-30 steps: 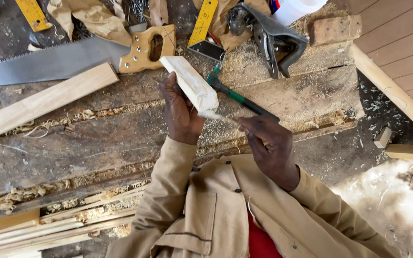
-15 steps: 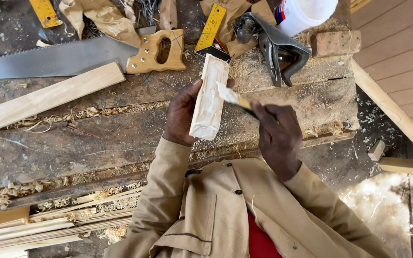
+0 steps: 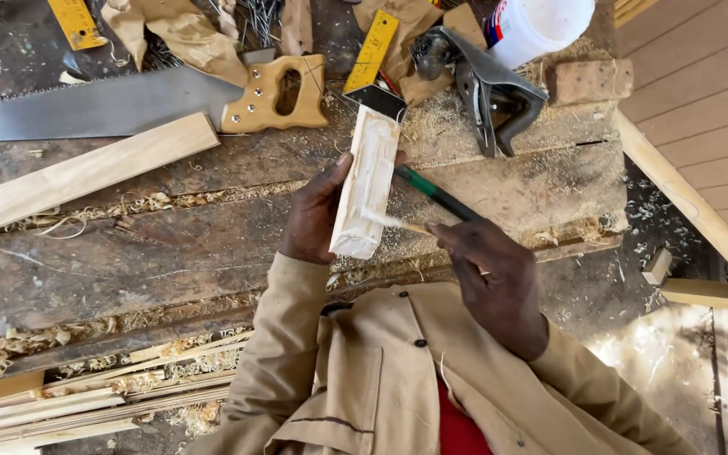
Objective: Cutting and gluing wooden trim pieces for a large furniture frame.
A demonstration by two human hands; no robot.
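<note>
Wood block [image 3: 366, 181], pale and oblong, stands near the middle of the frame, held upright above the workbench [image 3: 170, 253]; its upward face is coated with a whitish smear. At far left of the frame, a pale timber batten [image 3: 86, 174] lies diagonally on the bench, with a handsaw [image 3: 128, 101] above it, blade pointing left and wooden handle to the right. A yellow ruler [image 3: 76, 22] lies at upper left. Left hand [image 3: 313, 215] is closed around the block's left edge, fingers wrapped behind it and thumb at the side. A second yellow ruler [image 3: 372, 50] lies just above the block. Right hand [image 3: 495, 278], right of centre, is closed in a pinch on a thin stick [image 3: 393, 222] whose tip touches the block's lower face. A green-handled tool [image 3: 436, 194] lies on the bench just behind the block. Further right sit a metal hand plane [image 3: 486, 88], a white plastic container [image 3: 541, 25] and a brick-like block [image 3: 591, 80]. Wood shavings [image 3: 61, 345] are scattered across the bench.
</note>
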